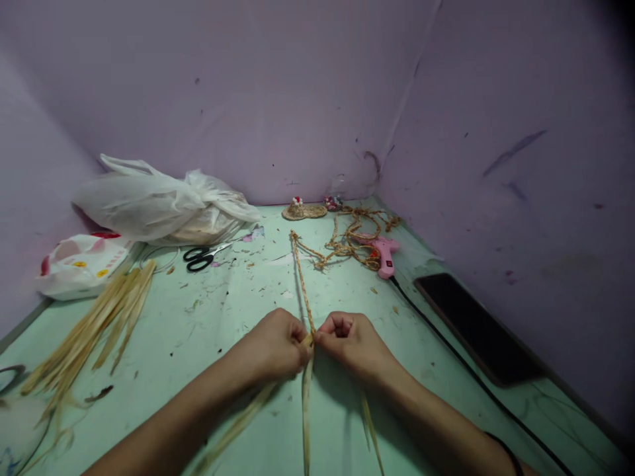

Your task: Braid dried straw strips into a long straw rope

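A thin tan braid (303, 284) runs from a knot at the middle of the table down to where both hands meet. My left hand (284, 344) is closed on a flat straw strand at the braid's lower end. Touching the same spot from the right, my right hand (347, 337) pinches with thumb and forefinger at the braid's end. One loose pale strand (306, 416) hangs down between the hands, and others trail out below each hand. From the knot, more braided cord (347, 248) lies in a loose tangle behind.
Straw strips (94, 324), a white packet (86, 264), a plastic bag (169, 205) and black scissors (201, 258) lie left. Woven soles (305, 211) sit at the back. A pink glue gun (385, 254) with black cord (461, 360) and a phone (479, 327) are right.
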A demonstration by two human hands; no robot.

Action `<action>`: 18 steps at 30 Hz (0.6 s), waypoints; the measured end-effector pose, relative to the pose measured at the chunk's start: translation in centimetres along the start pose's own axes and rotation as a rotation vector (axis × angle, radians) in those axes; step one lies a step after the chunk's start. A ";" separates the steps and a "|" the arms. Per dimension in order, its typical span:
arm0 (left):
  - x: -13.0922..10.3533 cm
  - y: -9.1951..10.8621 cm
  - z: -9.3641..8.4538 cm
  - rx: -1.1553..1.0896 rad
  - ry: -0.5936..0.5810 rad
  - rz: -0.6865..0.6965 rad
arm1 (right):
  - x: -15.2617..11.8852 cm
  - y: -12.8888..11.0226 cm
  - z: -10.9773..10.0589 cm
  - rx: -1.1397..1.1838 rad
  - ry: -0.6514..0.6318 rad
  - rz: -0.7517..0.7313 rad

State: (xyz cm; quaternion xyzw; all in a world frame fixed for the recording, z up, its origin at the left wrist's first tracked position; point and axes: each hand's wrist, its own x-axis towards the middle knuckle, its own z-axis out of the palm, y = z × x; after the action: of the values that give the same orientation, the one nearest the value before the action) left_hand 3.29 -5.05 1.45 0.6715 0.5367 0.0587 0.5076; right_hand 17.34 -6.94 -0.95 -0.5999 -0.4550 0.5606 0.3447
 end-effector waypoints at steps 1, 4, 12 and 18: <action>-0.3 0.2 -0.1 0.041 0.005 -0.035 | 0.0 0.1 0.1 0.000 -0.005 -0.013; -1.4 1.0 0.0 0.132 0.034 -0.097 | 0.0 0.4 0.2 0.008 -0.033 -0.054; -2.8 1.3 4.1 0.443 0.262 -0.039 | -0.5 0.9 0.5 0.112 -0.071 -0.082; -3.3 1.7 5.8 0.614 0.271 0.001 | -0.7 0.4 0.7 0.193 -0.097 -0.043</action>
State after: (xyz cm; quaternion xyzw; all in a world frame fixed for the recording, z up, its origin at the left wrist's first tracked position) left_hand 6.64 -11.05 1.47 0.7793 0.5917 -0.0169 0.2054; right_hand 16.72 -7.80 -1.22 -0.5263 -0.4277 0.6226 0.3905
